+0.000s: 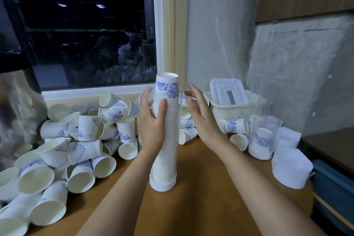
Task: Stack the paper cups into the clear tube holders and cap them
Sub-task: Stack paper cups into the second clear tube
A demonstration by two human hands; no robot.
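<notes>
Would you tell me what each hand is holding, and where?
The left hand grips the clear tube near its top; the right hand is open, holding nothing.

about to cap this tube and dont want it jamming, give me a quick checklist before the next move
1. Tube upright on its bottom cap on the table: ok.
2. Left hand grips the tube near its rim: ok.
3. Right hand free to fetch a cap: ok, fingers straight, holding nothing.
4. Stack sits below the tube's rim: not ok, the top cup pokes out above it.
5. Spare caps at hand: ok, they lie at the table's right edge.
6. A cap will close over the stack: cannot tell.
</notes>
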